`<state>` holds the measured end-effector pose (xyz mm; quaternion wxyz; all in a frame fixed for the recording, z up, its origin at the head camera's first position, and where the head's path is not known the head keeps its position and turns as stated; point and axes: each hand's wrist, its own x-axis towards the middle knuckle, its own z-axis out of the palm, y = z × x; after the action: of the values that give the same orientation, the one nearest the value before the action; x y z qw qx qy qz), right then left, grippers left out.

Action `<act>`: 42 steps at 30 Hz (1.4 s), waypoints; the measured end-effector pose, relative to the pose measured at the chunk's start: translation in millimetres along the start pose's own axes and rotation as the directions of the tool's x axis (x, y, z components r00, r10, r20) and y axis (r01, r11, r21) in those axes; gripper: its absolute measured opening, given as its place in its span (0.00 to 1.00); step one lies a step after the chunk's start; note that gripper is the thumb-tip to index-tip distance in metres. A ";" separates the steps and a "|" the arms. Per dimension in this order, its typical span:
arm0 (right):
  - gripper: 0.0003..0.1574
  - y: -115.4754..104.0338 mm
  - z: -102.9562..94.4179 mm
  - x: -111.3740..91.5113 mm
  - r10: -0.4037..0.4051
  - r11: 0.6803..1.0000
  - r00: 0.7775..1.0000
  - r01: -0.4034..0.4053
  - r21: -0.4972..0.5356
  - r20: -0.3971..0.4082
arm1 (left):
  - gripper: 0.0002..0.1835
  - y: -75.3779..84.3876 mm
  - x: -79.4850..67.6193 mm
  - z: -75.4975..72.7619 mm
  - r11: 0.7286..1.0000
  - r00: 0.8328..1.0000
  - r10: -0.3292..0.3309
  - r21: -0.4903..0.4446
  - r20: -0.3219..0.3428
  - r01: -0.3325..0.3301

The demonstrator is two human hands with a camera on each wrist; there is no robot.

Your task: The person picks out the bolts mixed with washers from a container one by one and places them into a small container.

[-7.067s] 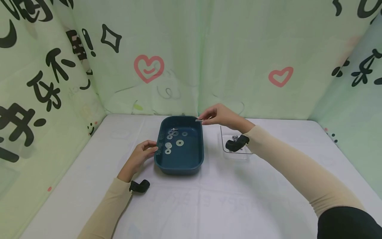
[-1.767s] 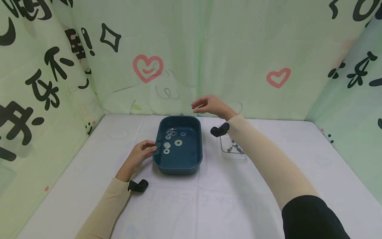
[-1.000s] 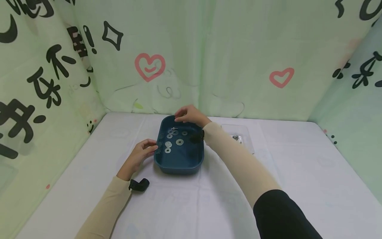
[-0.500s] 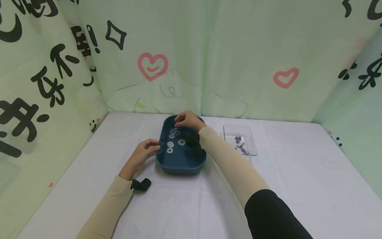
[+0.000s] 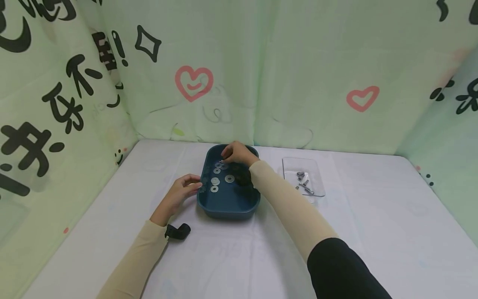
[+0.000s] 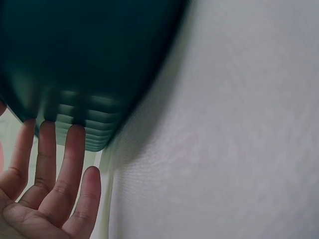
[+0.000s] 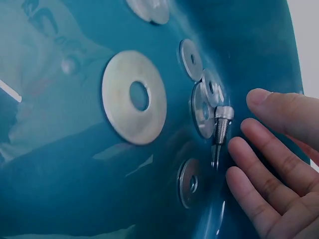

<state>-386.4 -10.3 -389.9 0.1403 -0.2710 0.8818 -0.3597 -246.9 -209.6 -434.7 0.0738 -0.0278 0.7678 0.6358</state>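
A deep blue plastic tray (image 5: 228, 203) stands on the white cloth, with several flat metal washers (image 5: 229, 178) on its floor. My left hand (image 5: 181, 193) holds the tray's left rim, its fingers against the outer wall and the thumb at the edge. Inside the tray's far end is my right hand (image 5: 239, 153). In the right wrist view its fingers, loosely spread, hover beside a small screw (image 7: 223, 122) that lies against overlapping washers (image 7: 204, 107). The thumb and fingertips look apart from the screw, with nothing between them.
Right of the tray stands a shallow clear plastic box (image 5: 321, 182) with several bolts (image 5: 306, 189) in it. A green patterned curtain (image 5: 306, 62) hangs behind the table. The right forearm crosses between tray and box.
The right hand held a small metal piece above the tray's right rim earlier, then hovered behind it without one. It has since come down into the tray near the screw. The left hand stays put.
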 end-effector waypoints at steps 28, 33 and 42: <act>0.16 6.9 3.8 0.3 0.008 0.996 0.997 -0.001 -0.093 0.074 | 0.21 -1.4 0.3 0.0 1.000 1.000 0.009 -0.005 0.007 -0.009; 0.15 7.6 5.0 1.8 -0.017 0.996 0.994 0.026 -0.085 0.104 | 0.21 -1.8 0.2 -0.9 1.000 1.000 0.018 -0.005 0.009 -0.018; 0.13 6.9 6.6 3.4 -0.055 0.992 0.988 0.071 -0.108 0.145 | 0.22 -2.5 0.6 -2.3 1.000 0.999 0.030 -0.010 0.013 -0.030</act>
<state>-388.9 -11.9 -399.6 0.1756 -0.3312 0.8794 -0.2935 -247.3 -212.4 -436.8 0.0690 -0.0126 0.7645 0.6408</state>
